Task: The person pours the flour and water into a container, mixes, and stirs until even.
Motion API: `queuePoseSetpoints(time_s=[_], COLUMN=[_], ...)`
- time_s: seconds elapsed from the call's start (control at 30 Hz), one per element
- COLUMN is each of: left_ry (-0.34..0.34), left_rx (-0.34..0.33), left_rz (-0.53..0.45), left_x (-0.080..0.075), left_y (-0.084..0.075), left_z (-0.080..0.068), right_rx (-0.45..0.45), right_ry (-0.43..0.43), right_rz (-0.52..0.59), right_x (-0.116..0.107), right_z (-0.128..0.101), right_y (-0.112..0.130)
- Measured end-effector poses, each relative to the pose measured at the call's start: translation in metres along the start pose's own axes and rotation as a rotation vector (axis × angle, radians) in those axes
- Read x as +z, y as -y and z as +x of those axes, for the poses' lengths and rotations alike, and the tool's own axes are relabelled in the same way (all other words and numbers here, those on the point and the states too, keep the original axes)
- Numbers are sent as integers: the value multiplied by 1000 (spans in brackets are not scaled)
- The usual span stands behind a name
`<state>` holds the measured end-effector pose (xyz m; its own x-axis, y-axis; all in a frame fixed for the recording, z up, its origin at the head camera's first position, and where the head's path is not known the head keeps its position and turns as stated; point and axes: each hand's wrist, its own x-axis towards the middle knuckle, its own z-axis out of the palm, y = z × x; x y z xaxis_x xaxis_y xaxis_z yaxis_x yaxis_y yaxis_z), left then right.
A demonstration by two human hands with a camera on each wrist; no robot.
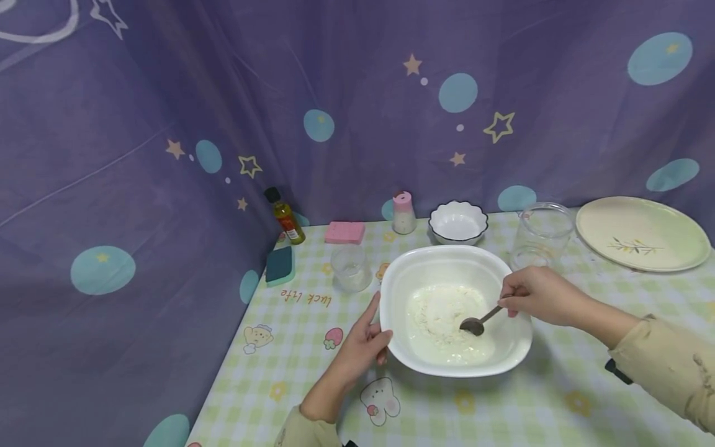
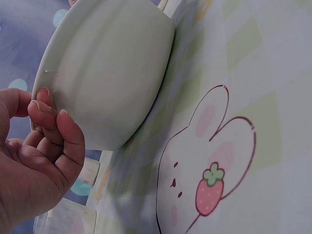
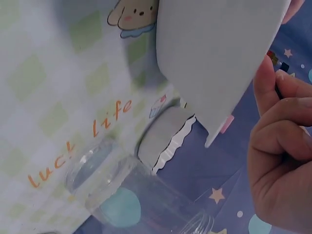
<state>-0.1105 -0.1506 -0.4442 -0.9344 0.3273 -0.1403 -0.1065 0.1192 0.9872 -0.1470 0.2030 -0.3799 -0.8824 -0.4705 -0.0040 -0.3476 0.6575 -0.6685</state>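
A large white basin [image 1: 455,366] stands on the table, with white flour and some liquid [image 1: 447,316] inside. My left hand [image 1: 361,341] grips the basin's left rim, fingers curled under it, as the left wrist view shows from below. In my right hand [image 1: 539,297] is a dark brown spoon [image 1: 473,326], pinched by its handle over the basin's right side. The spoon's bowl dips down at the flour mixture. From the right wrist view the right hand [image 3: 282,141] shows curled fingers beside the rim, and the spoon is mostly hidden.
Behind the basin stand a scalloped white bowl [image 1: 458,222], a pink-topped shaker [image 1: 403,214] and a clear jar [image 1: 542,233]. An oval plate [image 1: 642,233] lies far right. Leftward are a clear cup [image 1: 352,268], pink sponge [image 1: 344,233], green sponge [image 1: 280,266] and oil bottle [image 1: 286,217].
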Motion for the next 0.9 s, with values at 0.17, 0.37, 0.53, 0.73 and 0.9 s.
queuePoseSetpoints(time_s=[0.17,0.37,0.53,0.73,0.9], left_ry=[3,4,4,4,2], left_rx=[6,12,12,9,8], left_rz=[3,6,9,7,4], left_x=[0,0,0,0,0], left_y=[0,-1,-2,-1,0], left_z=[0,0,0,0,0], right_rx=[-26,-33,-37,-63,-83], right_ry=[-27,-25,-35,-68,-88], right_rz=[7,27,22,22,23], right_x=[6,11,16,22,26], right_z=[0,1,3,6,7], right_y=[2,4,6,10,12])
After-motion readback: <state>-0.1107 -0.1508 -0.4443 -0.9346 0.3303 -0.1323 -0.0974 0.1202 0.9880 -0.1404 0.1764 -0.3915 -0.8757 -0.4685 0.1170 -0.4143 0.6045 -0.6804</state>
